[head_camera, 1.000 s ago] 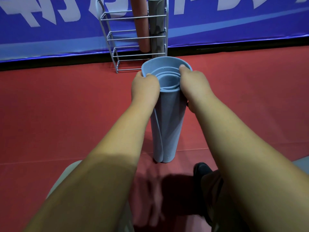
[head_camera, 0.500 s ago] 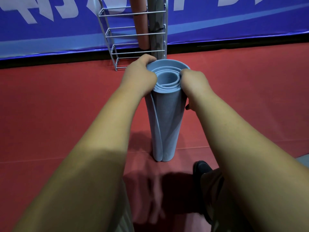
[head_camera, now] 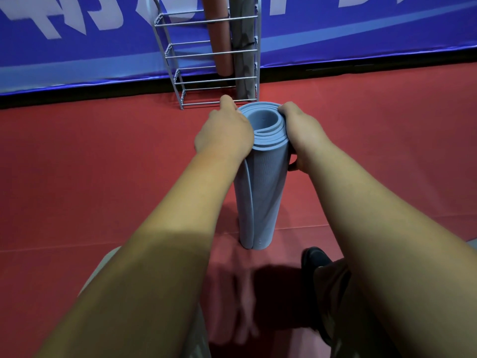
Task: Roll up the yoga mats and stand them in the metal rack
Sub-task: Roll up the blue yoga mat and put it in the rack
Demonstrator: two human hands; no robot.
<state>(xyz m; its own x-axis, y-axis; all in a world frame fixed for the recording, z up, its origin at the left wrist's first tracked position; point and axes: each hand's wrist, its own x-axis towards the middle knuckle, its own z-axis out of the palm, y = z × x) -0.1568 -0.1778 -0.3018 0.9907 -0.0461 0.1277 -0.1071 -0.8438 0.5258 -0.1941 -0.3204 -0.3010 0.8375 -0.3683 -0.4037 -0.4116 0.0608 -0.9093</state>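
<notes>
One blue mat (head_camera: pixel 260 192) stands upright on the red floor (head_camera: pixel 103 164), rolled into a loose tube. Its lower end rests on the floor close in front of the person, and its open top shows the coiled layers. The outer free edge of the mat runs down the left side of the roll.

The left hand (head_camera: pixel 223 133) is curled round the top of the roll from the left, with its fingers reaching over the far side of the rim. The right hand (head_camera: pixel 300 133) grips the top from the right, thumb up at the rim and fingers wrapped round the side just below. Both forearms stretch out from the near edge of the view.

Beyond the roll, farther away, the metal rack (head_camera: pixel 185 22) stands on the floor against a blue banner (head_camera: pixel 335 34) with pale lettering. Thin horizontal rails cross the front of the rack. Two rolled mats stand inside at its right end: a reddish-brown mat (head_camera: pixel 219 34) and, just to its right, a grey mat (head_camera: pixel 244 60) that reaches down to the rack's base.

Near the foot of the blue roll, to the right, a black shoe (head_camera: pixel 313 257) sits on the floor. A brown trouser leg (head_camera: pixel 333 293) rises above it, and the arms cast a dark shadow on the floor nearby.
</notes>
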